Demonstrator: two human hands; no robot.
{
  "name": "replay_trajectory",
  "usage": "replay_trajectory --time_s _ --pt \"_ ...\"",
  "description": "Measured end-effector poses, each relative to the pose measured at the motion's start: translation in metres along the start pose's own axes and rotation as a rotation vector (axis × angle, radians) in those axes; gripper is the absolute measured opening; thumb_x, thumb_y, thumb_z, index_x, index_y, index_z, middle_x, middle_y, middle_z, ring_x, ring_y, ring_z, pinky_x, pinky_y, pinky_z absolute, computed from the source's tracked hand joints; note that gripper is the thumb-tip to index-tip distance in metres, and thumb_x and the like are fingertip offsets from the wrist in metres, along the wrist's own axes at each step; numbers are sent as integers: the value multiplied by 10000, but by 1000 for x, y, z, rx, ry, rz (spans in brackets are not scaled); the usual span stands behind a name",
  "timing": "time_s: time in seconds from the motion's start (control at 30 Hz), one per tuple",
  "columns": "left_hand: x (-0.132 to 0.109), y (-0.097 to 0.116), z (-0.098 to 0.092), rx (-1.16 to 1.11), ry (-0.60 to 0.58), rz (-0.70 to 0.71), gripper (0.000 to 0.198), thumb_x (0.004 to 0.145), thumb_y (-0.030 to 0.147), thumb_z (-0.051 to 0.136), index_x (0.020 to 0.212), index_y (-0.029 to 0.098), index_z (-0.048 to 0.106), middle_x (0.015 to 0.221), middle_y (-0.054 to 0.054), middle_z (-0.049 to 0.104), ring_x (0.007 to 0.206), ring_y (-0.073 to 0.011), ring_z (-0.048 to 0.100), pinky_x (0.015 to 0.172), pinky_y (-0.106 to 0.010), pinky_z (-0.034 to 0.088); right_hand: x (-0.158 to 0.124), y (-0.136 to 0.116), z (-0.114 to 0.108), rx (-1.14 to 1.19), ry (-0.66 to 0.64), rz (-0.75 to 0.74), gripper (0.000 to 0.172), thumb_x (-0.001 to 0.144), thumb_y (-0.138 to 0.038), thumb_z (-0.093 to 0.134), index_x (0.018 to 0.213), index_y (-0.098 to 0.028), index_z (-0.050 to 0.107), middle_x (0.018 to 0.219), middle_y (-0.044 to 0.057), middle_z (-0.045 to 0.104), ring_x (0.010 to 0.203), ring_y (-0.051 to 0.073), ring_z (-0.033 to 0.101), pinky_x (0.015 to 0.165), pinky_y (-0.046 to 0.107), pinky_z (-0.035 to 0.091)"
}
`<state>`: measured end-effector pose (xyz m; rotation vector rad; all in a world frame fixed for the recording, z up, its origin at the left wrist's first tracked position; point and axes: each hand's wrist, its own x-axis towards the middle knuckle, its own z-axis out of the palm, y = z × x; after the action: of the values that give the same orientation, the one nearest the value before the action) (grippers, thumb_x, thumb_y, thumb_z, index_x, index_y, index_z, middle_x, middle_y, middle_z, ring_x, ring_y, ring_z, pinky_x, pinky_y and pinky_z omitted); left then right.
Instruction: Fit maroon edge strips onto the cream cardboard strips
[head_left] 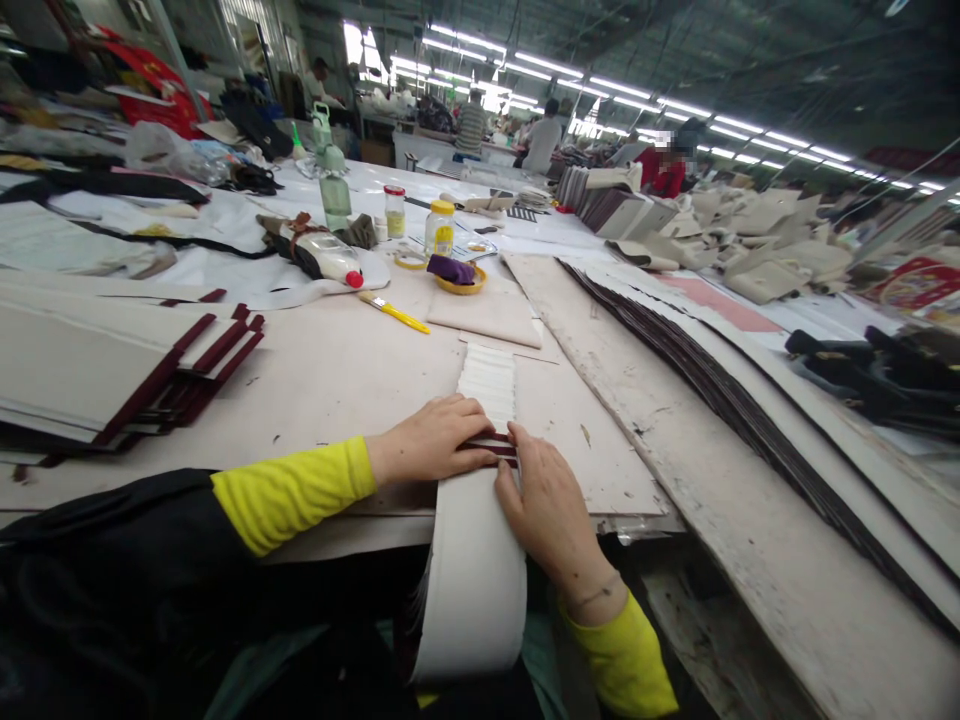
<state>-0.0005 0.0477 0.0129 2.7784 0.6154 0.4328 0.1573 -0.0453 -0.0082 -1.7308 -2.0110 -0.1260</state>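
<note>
Cream side up, seems to align the fanned strips (477,560) draped toward six o'clock, gripping maroon edges (504,449) with left hand (436,440) and right hand (553,502) fingers, and probably needs even pressure next.

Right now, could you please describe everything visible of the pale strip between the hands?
The pale strip is off-white, smooth and perhaps leather-like, with maroon bands across it between the left hand and the right hand, which touch it. It curves down past the near edge of the table; layers seem to show at its lower left. Whether the ribbed strip beyond joins it is unclear.
</note>
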Motion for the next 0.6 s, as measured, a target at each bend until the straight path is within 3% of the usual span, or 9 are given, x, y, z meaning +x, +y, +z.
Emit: replay_trajectory --time_s 0.2,0.37,0.6 --pt "-19 -20 -6 -160 25 -76 444 754 500 547 1028 151 538 996 -79 522 954 -196 467 839 -301 371 7 -1 -3 -38 -37 -52 389 835 -315 422 1168 -118 467 949 128 588 925 251 517 818 425 429" --pt "-19 -21 -3 -215 31 -79 413 744 465 577 1006 147 538 977 -73 520 952 -191 468 842 -296 374 22 -5 0 26 -114 -70 385 827 -331 456 1149 -123 491 984 125 571 947 248 494 829 418 421" --pt "-18 -22 -2 -288 36 -96 394 722 437 610 976 146 531 946 -68 517 916 -188 471 810 -297 392 30 -5 2 152 -156 -97 256 810 -277 487 1042 -184 544 964 79 564 923 218 494 811 381 415"
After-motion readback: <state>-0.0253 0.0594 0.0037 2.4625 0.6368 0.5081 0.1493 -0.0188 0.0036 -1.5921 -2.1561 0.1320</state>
